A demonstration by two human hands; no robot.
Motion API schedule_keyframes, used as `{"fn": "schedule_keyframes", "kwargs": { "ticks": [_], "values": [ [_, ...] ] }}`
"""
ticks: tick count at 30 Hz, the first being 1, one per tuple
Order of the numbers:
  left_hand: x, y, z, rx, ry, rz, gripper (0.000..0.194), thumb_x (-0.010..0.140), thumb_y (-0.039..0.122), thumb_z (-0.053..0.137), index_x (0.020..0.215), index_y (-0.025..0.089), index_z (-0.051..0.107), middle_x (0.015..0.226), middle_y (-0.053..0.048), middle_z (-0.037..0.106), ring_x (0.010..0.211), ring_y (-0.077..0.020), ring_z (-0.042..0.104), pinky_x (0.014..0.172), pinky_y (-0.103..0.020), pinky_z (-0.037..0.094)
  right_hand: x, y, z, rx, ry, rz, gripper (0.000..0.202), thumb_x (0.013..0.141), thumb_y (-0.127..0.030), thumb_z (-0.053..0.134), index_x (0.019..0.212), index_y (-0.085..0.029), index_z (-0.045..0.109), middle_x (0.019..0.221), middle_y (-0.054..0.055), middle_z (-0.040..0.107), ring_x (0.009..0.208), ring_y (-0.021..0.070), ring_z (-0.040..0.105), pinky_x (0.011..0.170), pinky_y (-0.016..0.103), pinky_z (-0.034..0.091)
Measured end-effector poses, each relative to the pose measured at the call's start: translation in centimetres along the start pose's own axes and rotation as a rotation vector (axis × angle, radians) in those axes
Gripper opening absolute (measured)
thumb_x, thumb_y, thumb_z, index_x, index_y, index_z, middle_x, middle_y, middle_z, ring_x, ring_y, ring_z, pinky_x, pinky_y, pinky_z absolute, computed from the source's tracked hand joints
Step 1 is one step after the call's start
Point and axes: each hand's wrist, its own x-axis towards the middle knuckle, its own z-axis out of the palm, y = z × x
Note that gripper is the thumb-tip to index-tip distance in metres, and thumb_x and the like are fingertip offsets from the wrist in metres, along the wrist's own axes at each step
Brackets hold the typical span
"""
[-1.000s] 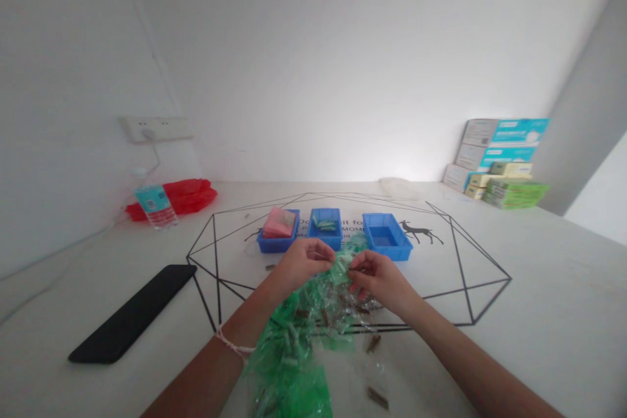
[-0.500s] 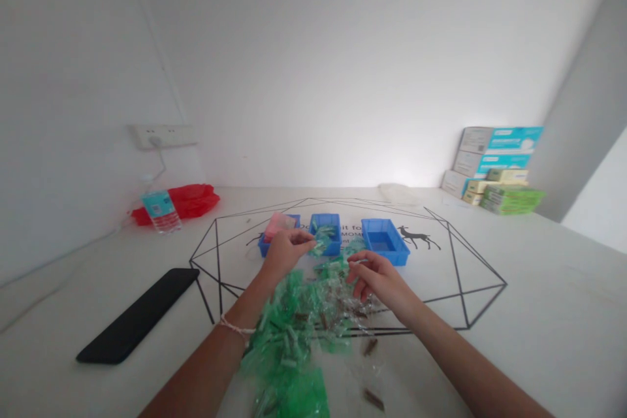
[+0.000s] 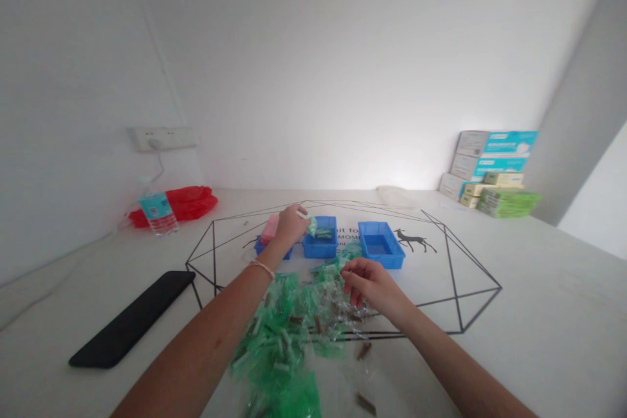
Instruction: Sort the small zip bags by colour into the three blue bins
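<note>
My left hand [image 3: 292, 225] is closed on a small green plastic packet [image 3: 312, 226] at the left edge of the middle blue bin [image 3: 320, 249]. Inside that bin lie more green packets [image 3: 323, 233]. Over the far right part of a loose heap of green and clear packets [image 3: 289, 313], my right hand [image 3: 367, 279] is curled with thumb and forefinger close together. What its fingertips hold, if anything, cannot be made out. The left blue bin [image 3: 275, 252], partly behind my left hand, contains pink packets [image 3: 269, 230]. Nothing shows inside the right blue bin [image 3: 382, 247].
A black flat slab [image 3: 134, 319] lies at the left. Behind it stand a water bottle [image 3: 157, 210] and a red plastic bag [image 3: 193, 202]. Stacked boxes [image 3: 499, 166] are at the back right. Single brown-filled clear packets [image 3: 365, 403] lie near the front edge.
My left hand has moved up and slightly outward, with the green packet now at the middle bin's left edge. The right hand's fingers have curled closer together. The view has shifted slightly.
</note>
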Motion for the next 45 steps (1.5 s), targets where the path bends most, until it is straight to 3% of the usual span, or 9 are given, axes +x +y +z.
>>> {"fn": "schedule_keyframes", "kwargs": {
  "ticks": [7, 14, 22, 28, 32, 39, 45],
  "values": [
    [2.0, 1.7, 2.7, 0.267, 0.026, 0.115, 0.028, 0.078, 0.007, 0.056, 0.102, 0.014, 0.068, 0.103, -0.016, 0.072, 0.102, -0.0275, 0.068, 0.085, -0.034, 0.049, 0.3, 0.3, -0.2, -0.017, -0.025, -0.018, 0.017, 0.075, -0.033, 0.067, 0.075, -0.021, 0.056, 0.053, -0.006, 0.058, 0.039, 0.0095, 0.051, 0.039, 0.021, 0.040],
    [1.9, 2.2, 4.5, 0.420, -0.078, 0.199, 0.028, 0.078, 0.005, 0.054, 0.099, 0.012, 0.072, 0.106, -0.021, 0.072, 0.102, -0.0319, 0.068, 0.083, -0.036, 0.050, 0.0, 0.2, -0.1, -0.038, -0.035, -0.021, 0.007, 0.076, -0.026, 0.061, 0.076, -0.020, 0.057, 0.054, -0.007, 0.058, 0.039, 0.0086, 0.051, 0.039, 0.020, 0.038],
    [1.4, 2.0, 5.2, 0.423, -0.124, 0.293, 0.024, 0.082, 0.025, 0.057, 0.089, 0.014, 0.077, 0.094, -0.018, 0.074, 0.099, -0.0309, 0.069, 0.084, -0.035, 0.050, -0.4, -0.2, 0.0, -0.078, -0.038, -0.034, 0.006, 0.077, -0.023, 0.062, 0.074, -0.020, 0.058, 0.054, -0.006, 0.058, 0.040, 0.0090, 0.051, 0.039, 0.020, 0.037],
    [0.9, 1.3, 3.5, 0.312, -0.086, 0.343, 0.023, 0.080, 0.020, 0.059, 0.096, 0.017, 0.074, 0.099, -0.010, 0.075, 0.097, -0.0223, 0.068, 0.086, -0.028, 0.049, -0.3, 0.1, -0.1, -0.095, -0.036, -0.047, 0.006, 0.078, -0.023, 0.062, 0.074, -0.021, 0.058, 0.053, -0.006, 0.057, 0.040, 0.0088, 0.050, 0.039, 0.019, 0.036],
    [-0.6, 0.0, 1.0, 0.097, -0.081, 0.346, 0.018, 0.077, 0.017, 0.059, 0.085, 0.015, 0.074, 0.082, -0.008, 0.075, 0.078, -0.0200, 0.068, 0.076, -0.028, 0.050, -0.2, 0.4, -0.1, -0.112, -0.029, -0.067, 0.005, 0.078, -0.023, 0.062, 0.075, -0.020, 0.059, 0.054, -0.005, 0.058, 0.040, 0.0090, 0.051, 0.039, 0.019, 0.036],
    [-4.8, -4.9, -2.9, -0.095, -0.393, 0.186, 0.009, 0.058, 0.021, 0.068, 0.064, 0.022, 0.075, 0.064, -0.002, 0.073, 0.064, -0.0208, 0.066, 0.060, -0.027, 0.048, -0.2, 0.4, 0.1, -0.129, -0.027, -0.082, 0.006, 0.078, -0.025, 0.061, 0.076, -0.020, 0.060, 0.054, -0.005, 0.057, 0.041, 0.0100, 0.051, 0.041, 0.021, 0.039],
    [-5.5, -5.9, -3.1, -0.135, -0.573, 0.183, 0.010, 0.052, 0.016, 0.069, 0.055, 0.024, 0.074, 0.060, -0.003, 0.072, 0.058, -0.0192, 0.063, 0.054, -0.025, 0.044, -0.2, 0.5, 0.3, -0.162, -0.026, -0.084, 0.008, 0.078, -0.027, 0.062, 0.079, -0.020, 0.059, 0.055, -0.005, 0.059, 0.042, 0.0106, 0.052, 0.042, 0.021, 0.040]
  ]
}}
